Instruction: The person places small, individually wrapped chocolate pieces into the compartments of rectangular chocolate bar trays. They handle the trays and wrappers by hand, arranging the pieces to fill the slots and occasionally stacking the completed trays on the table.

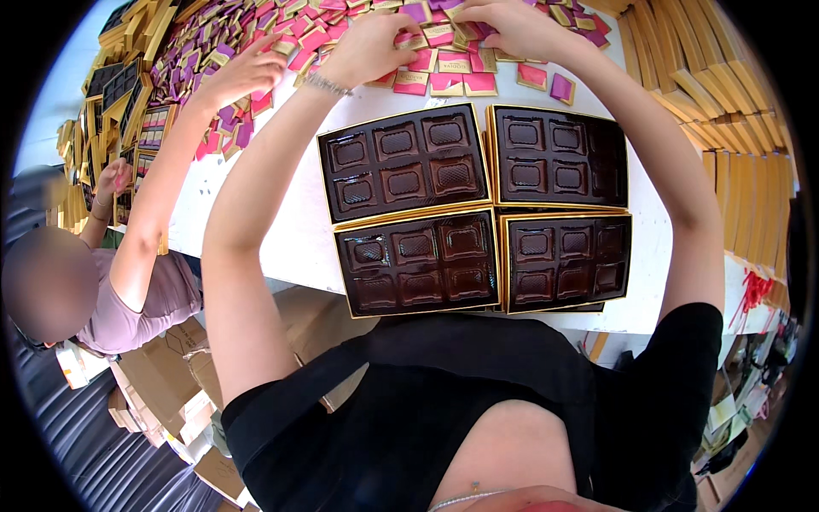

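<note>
At the far side of the white table, my left hand (368,49) reaches into a spread of small flat wrapped pieces (454,63), pink, purple and gold. Its thumb and curled fingers stand apart over the pieces. My right hand (519,31) is beside it, fingers bent and apart among more pieces. I see no piece clearly gripped by either hand. Between my forearms lie stacked dark brown boxes with gold edges, in two rows: far left (401,151), far right (589,151), near left (416,277) and near right (567,264). Their moulded compartments hold no wrapped pieces.
Another person (153,290) sits at the left, one hand (247,72) by the pile's left edge. Gold-edged boxes are stacked at the far left (111,85) and along the right (682,51). Cardboard boxes (162,375) stand below the table at the left.
</note>
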Tool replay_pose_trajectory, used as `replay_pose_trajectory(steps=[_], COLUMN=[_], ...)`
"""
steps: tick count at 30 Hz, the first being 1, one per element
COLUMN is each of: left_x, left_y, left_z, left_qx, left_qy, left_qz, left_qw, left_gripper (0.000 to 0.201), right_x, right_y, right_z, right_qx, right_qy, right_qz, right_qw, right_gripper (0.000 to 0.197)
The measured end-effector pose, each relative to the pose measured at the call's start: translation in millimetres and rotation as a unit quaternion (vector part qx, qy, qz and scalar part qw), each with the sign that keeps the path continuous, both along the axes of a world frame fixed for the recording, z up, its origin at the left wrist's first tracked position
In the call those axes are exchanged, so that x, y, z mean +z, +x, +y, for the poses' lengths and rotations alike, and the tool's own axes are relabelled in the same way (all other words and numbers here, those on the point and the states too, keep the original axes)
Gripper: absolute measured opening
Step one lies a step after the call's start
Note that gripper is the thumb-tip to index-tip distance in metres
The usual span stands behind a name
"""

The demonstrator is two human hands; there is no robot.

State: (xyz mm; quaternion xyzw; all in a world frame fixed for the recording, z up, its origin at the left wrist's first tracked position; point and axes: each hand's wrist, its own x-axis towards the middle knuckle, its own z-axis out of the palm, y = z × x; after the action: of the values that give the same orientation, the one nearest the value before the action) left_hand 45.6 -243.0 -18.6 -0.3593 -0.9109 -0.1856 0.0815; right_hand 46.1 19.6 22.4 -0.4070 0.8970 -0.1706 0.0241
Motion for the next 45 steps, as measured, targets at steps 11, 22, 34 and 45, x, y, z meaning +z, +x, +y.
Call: replay_pose_trajectory(steps=[11,22,34,45], left_x=[57,44,44,56], left_y=[28,192,199,207], left_z=[-8,-37,-54,-65], left_qx=[0.147,0.223,0.081,0.046], left_qy=[0.089,0.2,0.007,-0.183], left_qz=[-0.198,-0.03,0.021,-0.062], left_qw=[0.965,0.953,0.996,0.98], left_gripper=[0.028,0.026,0.04,0.104], right_x=[27,22,23,11], right_y=[20,156,168,52], right_z=[-29,-48,-42,-75], right_qx=[-0.086,0.131,0.093,-0.008], right_qy=[0.008,0.025,0.084,-0.034], right_qz=[0.083,0.226,0.255,-0.07], right_qw=[0.993,0.965,0.959,0.997], right_gripper=[0.016,0.027,0.038,0.02])
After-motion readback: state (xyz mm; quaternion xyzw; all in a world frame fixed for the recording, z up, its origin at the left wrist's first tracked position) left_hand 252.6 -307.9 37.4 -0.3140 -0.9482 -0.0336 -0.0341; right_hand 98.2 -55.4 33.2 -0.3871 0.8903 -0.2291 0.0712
